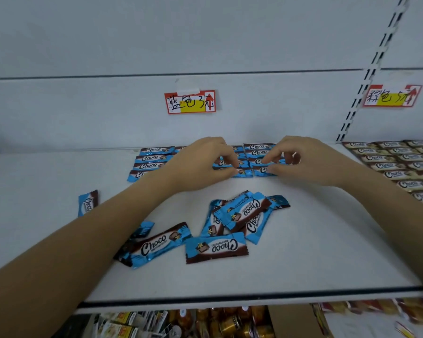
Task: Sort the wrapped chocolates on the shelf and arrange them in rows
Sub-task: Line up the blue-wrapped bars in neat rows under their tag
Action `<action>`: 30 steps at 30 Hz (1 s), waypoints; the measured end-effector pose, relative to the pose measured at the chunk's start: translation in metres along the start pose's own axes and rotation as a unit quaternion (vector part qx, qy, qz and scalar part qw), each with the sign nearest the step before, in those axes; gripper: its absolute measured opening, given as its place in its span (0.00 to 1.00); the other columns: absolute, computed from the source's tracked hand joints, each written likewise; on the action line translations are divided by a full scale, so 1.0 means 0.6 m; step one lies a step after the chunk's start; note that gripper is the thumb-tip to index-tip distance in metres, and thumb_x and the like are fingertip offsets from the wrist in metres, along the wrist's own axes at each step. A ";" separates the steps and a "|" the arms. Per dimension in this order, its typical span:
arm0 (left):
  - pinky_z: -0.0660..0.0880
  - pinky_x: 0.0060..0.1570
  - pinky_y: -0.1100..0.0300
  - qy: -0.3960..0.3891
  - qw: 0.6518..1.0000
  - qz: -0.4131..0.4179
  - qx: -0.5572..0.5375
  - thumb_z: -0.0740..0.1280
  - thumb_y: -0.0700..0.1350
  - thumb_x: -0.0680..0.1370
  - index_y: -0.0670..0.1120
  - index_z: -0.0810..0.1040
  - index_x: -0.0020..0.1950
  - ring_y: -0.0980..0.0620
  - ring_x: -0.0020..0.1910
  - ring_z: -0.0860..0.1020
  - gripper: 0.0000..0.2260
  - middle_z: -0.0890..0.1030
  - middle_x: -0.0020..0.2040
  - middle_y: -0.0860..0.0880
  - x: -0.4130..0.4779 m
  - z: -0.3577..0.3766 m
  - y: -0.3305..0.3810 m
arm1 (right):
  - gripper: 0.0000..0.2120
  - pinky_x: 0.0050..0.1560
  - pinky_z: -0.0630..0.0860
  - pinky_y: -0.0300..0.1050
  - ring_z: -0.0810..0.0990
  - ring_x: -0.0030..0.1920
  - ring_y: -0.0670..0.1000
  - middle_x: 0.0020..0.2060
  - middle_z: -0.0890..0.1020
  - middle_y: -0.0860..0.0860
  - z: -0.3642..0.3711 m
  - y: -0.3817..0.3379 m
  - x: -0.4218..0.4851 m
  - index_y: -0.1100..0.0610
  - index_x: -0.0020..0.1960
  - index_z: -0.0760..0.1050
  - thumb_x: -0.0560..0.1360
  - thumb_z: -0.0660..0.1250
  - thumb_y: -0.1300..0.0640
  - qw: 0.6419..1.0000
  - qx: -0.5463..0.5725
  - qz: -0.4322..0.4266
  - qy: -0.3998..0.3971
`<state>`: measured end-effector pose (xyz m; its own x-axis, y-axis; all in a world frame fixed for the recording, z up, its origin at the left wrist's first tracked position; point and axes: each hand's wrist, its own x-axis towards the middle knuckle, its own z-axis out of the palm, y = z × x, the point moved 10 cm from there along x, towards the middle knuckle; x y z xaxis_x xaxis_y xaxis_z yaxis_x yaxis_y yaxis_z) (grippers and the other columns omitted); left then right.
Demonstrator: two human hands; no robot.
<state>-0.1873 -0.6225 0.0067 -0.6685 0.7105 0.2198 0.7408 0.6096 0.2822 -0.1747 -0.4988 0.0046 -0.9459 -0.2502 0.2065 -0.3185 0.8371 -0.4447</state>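
Blue-and-brown "Choco" wrapped chocolates lie in neat rows (154,158) at the back of the white shelf (327,252). My left hand (200,162) pinches the end of a blue chocolate (242,172) in the front row. My right hand (303,159) pinches the neighbouring blue chocolate (263,170) beside it. A loose pile of blue chocolates (239,215) sits in front of my hands. Two more (156,242) (215,247) lie nearer the edge, and a single one (88,203) lies apart at the left. My hands hide the middle of the rows.
Brown-and-cream chocolates fill rows (401,164) on the right section of the shelf. Red-and-yellow handwritten labels (190,102) (392,96) hang on the back wall. A slotted upright (366,76) divides the sections. Below the shelf's front edge are jars and packets (225,323).
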 end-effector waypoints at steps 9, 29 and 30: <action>0.66 0.39 0.78 -0.200 0.979 -0.004 -0.049 0.63 0.55 0.75 0.53 0.77 0.58 0.68 0.40 0.71 0.14 0.73 0.42 0.63 -0.035 0.037 0.020 | 0.10 0.39 0.66 0.43 0.68 0.35 0.43 0.38 0.79 0.37 0.061 -0.066 -0.033 0.40 0.40 0.80 0.59 0.70 0.40 0.974 0.118 -0.030 -0.192; 0.75 0.44 0.60 -0.091 0.895 -0.106 -0.424 0.57 0.39 0.78 0.39 0.69 0.59 0.50 0.49 0.77 0.10 0.84 0.43 0.53 -0.031 -0.012 0.004 | 0.09 0.39 0.77 0.41 0.81 0.40 0.52 0.42 0.81 0.57 0.001 0.001 -0.010 0.53 0.43 0.75 0.77 0.60 0.63 0.919 0.377 0.109 0.026; 0.76 0.49 0.57 -0.066 0.897 -0.102 -0.425 0.57 0.40 0.78 0.40 0.70 0.57 0.49 0.51 0.77 0.09 0.83 0.43 0.53 -0.027 -0.031 0.001 | 0.09 0.41 0.78 0.42 0.82 0.42 0.52 0.44 0.81 0.57 0.001 0.003 -0.009 0.53 0.44 0.76 0.77 0.60 0.62 0.915 0.384 0.117 0.033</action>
<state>-0.1774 -0.6403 0.0210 -0.7282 0.6852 -0.0141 0.2484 0.2830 0.9264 -0.1702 -0.4962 0.0020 -0.9961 -0.0563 0.0673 -0.0801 0.2688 -0.9599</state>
